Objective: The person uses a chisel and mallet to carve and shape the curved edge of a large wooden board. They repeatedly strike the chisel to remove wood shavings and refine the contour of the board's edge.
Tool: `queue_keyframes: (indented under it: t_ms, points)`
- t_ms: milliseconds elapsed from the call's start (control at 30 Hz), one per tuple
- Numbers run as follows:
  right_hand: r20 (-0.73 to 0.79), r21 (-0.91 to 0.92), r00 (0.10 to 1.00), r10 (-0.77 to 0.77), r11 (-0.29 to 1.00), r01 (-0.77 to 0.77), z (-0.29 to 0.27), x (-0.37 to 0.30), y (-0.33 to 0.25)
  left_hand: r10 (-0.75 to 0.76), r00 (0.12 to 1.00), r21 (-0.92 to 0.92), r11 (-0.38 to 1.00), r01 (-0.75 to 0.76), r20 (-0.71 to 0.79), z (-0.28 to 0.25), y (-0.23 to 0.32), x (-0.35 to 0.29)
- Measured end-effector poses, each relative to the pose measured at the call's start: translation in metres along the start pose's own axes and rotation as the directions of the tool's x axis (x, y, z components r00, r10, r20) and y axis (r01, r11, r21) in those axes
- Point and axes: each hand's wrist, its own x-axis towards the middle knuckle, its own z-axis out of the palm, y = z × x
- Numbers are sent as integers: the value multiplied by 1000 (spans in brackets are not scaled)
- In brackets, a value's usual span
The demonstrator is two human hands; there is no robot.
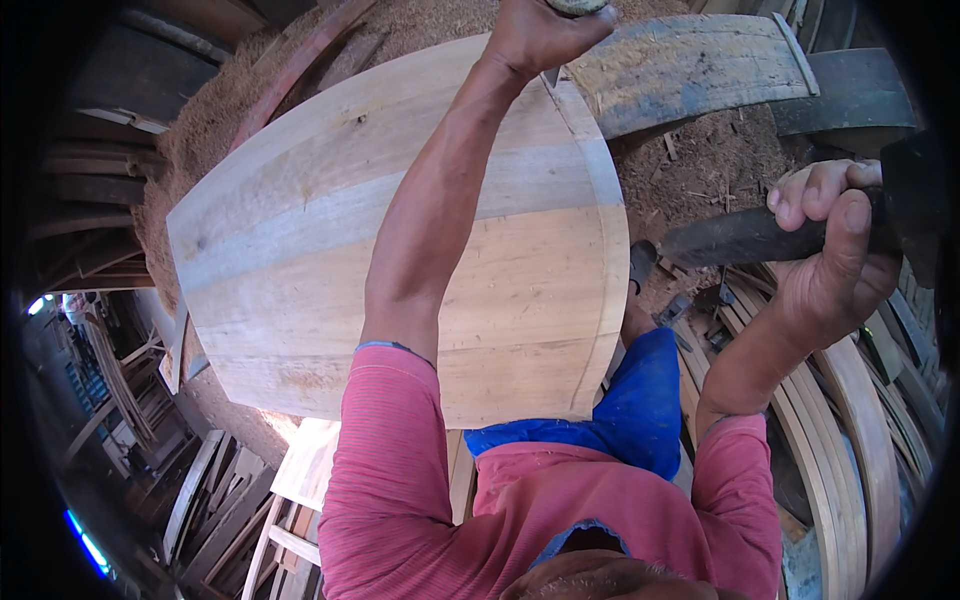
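Note:
My left hand [540, 38] is closed around the pale handle of a chisel [576, 6] at the top of the view. A bit of its blade shows below the fist, against the far right corner of a large curved wooden panel [420, 270]. A thin scored line and a pale strip run along the panel's right edge. On the right, my right hand [830, 255] is raised and wrapped round a dark mallet [730, 238]. Its thick end points left, and a dark block at the right rim partly merges with the shadow there.
A worn curved board [690, 75] extends behind the panel to the right. Sawdust and shavings [700, 170] cover the ground. Long curved timber strips [830, 440] lie at the lower right, and stacked wood pieces [225, 510] stand at the lower left.

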Motion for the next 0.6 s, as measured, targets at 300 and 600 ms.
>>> queue_keyframes:
  t_ms: [300, 600]
  points:
    - [106, 79, 994, 38, 996, -46, -14, 13, 0, -34, 999, 39, 999, 34, -10, -12, -10, 5]
    - [106, 78, 993, 45, 996, -54, -11, 12, -2, -26, 1000, 18, 999, 26, -3, -16, -9, 4]
